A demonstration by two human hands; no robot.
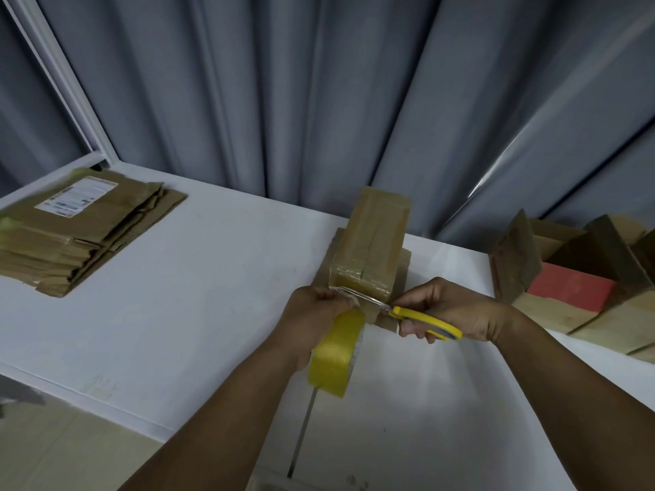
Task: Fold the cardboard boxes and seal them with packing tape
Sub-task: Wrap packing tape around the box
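Now the folded cardboard box (pixel 368 242) stands on the white table (pixel 198 278), just beyond both hands. L hand (pixel 312 320) grips the yellow tape roll (pixel 336 352); R hand (pixel 457 313) holds yellow-handled scissors (pixel 400 310), blades w/ tips at the box's near taped edge.

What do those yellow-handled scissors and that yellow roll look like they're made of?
Yellow-handled scissors: blades look like bare silvery metal, catching light; handles seem smooth yellow plastic with grey lining. Yellow roll of packing tape: probably thin glossy plastic film; the strip on the brown cardboard box looks shiny and see-through.
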